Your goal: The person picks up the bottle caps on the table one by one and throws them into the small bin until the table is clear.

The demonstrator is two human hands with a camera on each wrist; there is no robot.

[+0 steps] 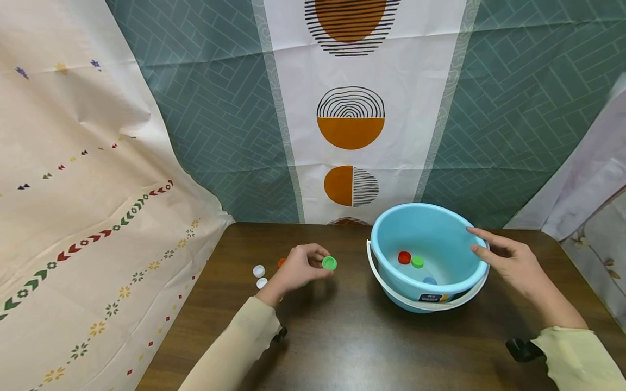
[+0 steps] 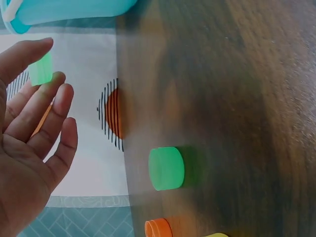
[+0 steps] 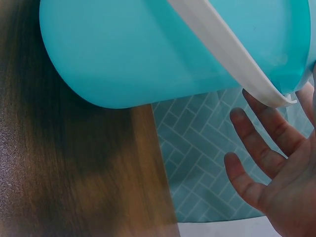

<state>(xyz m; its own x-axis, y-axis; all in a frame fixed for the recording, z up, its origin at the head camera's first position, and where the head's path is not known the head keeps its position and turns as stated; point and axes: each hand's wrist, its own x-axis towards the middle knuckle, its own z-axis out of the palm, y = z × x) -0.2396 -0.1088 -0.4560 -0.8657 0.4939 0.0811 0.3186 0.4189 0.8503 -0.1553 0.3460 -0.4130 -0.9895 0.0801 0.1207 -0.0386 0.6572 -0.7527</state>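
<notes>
My left hand (image 1: 302,267) pinches a green bottle cap (image 1: 329,263) between thumb and fingers, above the table to the left of a light blue bucket (image 1: 415,228). In the left wrist view the held cap shows between the fingertips. My right hand (image 1: 511,260) holds the bucket's right rim, thumb over the edge, with other fingers outside beneath the white handle (image 3: 227,49). Inside the bucket lie a red cap (image 1: 404,257), a green cap (image 1: 417,262) and a blue cap (image 1: 430,281).
On the table (image 1: 352,347), left of and behind my left hand, lie white caps (image 1: 258,271) and an orange cap (image 1: 281,263). The left wrist view adds another green cap (image 2: 167,169) and a yellow edge (image 2: 217,234). A patterned cloth (image 1: 352,152) hangs behind the table.
</notes>
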